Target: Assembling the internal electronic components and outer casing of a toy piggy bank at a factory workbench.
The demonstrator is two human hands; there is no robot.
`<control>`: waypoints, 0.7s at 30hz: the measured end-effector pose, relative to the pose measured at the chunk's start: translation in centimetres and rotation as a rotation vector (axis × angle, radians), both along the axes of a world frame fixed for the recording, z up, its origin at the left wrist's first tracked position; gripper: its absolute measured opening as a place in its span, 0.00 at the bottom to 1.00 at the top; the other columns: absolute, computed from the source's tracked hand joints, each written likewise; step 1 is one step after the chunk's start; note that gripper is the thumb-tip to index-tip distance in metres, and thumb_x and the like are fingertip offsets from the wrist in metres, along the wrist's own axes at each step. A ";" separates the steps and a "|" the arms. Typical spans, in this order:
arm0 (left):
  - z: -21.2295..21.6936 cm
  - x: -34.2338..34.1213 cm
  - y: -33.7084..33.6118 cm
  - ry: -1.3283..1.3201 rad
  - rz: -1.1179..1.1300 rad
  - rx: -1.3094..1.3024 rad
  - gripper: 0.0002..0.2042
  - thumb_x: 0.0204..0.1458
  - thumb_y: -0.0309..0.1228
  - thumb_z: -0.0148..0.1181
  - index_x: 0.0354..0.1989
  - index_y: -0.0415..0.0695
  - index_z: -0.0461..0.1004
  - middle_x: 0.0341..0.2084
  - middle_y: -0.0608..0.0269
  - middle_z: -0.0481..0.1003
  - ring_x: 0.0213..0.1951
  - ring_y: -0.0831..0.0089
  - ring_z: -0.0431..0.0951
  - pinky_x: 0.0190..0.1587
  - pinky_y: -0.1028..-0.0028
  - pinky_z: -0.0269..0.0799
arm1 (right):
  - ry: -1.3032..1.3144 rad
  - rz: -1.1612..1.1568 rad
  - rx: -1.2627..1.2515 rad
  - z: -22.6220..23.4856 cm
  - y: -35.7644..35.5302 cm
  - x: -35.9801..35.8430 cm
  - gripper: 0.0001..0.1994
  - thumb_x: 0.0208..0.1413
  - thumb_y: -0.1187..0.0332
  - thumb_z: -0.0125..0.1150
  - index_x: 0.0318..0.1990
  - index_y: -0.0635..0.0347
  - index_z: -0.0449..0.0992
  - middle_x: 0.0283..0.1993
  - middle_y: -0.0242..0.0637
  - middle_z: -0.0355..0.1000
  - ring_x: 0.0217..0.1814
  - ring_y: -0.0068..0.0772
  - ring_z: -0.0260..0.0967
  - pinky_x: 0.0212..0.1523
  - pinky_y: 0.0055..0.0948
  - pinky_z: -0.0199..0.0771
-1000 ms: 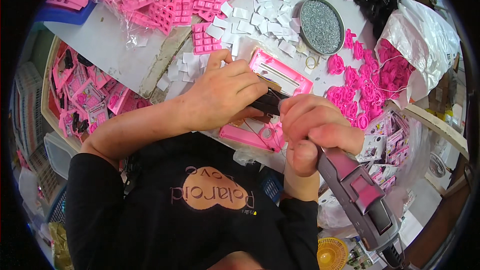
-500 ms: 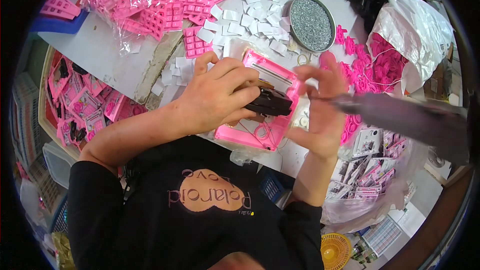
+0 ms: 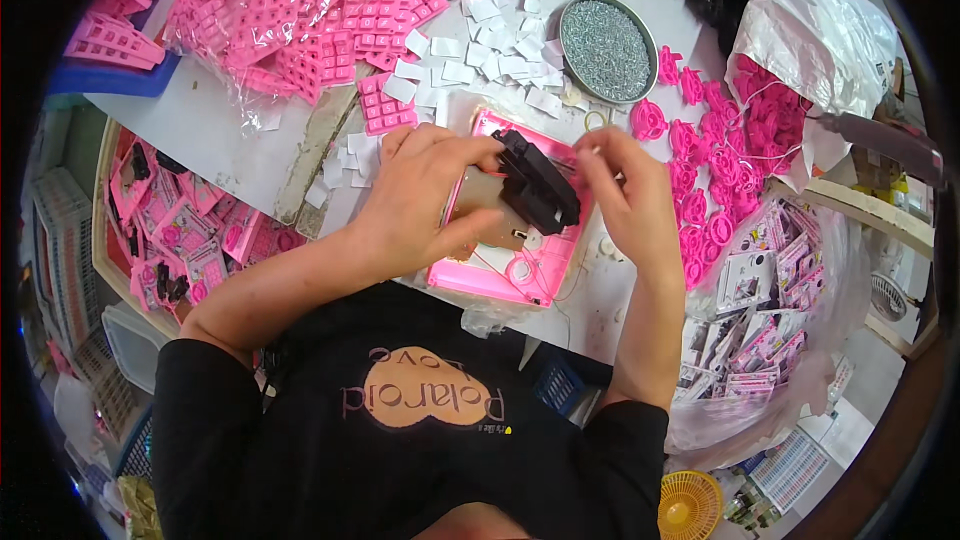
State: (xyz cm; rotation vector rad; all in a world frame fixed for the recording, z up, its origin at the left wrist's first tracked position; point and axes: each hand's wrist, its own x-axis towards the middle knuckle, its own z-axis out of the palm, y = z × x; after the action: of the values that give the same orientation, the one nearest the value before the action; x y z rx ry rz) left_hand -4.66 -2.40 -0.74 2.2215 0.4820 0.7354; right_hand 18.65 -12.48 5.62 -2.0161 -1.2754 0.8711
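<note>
A shallow pink plastic casing (image 3: 480, 278) lies on the worktable, with thin wires and a round ring moulded inside it. Over it sits a brown board (image 3: 478, 198), and a black plastic part (image 3: 540, 185) stands tilted there. My left hand (image 3: 425, 190) grips the black part's upper left end with its fingers, the thumb stretched along the board. On the other side, my right hand (image 3: 632, 190) is pinched together close to the black part's right edge. Whatever is between those fingertips is too small to name.
A round tin of small metal screws (image 3: 608, 48) stands beyond my hands, beside scattered white paper squares (image 3: 490, 50). Pink keypads (image 3: 385, 105) are heaped far left, pink plastic parts (image 3: 715, 140) to the right. A dark hand-tool-like shape (image 3: 885, 145) hangs at far right.
The dark tool shape has swung away from my right hand toward the right edge. My right hand has closed to a pinch by the black part, which now stands more tilted.
</note>
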 end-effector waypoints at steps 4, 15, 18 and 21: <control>-0.4 0.5 -0.2 0.067 0.056 0.103 0.20 0.47 0.34 0.70 0.50 0.47 0.75 0.39 0.67 0.76 0.45 0.65 0.73 0.54 0.58 0.56 | -0.363 0.219 0.215 1.1 0.1 -2.2 0.19 0.51 0.73 0.68 0.51 0.61 0.73 0.45 0.44 0.73 0.40 0.38 0.73 0.37 0.31 0.75; -0.1 0.8 -0.2 0.034 0.013 0.231 0.23 0.45 0.29 0.68 0.53 0.45 0.76 0.40 0.66 0.77 0.42 0.65 0.73 0.49 0.60 0.57 | 0.297 0.185 -0.072 0.6 -0.8 1.3 0.22 0.51 0.70 0.70 0.55 0.59 0.76 0.57 0.43 0.73 0.45 0.41 0.77 0.41 0.29 0.79; 0.0 1.0 -0.4 0.071 0.014 0.250 0.25 0.45 0.29 0.68 0.55 0.45 0.75 0.40 0.67 0.76 0.42 0.65 0.73 0.50 0.60 0.57 | 0.006 0.137 0.079 -0.8 -1.0 0.8 0.24 0.48 0.69 0.72 0.55 0.61 0.75 0.58 0.44 0.71 0.47 0.43 0.75 0.44 0.33 0.78; -0.3 0.9 -0.4 0.082 0.028 0.256 0.26 0.45 0.28 0.68 0.56 0.45 0.75 0.39 0.68 0.75 0.42 0.66 0.73 0.50 0.60 0.56 | -0.102 0.152 0.242 -0.5 -1.3 -1.6 0.27 0.44 0.68 0.75 0.54 0.62 0.74 0.58 0.45 0.70 0.49 0.46 0.72 0.47 0.38 0.76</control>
State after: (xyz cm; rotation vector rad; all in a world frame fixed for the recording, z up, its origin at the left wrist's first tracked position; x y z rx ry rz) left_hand -3.77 -2.78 -1.02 2.4955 0.4823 0.7579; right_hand 17.08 -13.73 5.12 -1.8104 -1.5289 0.6525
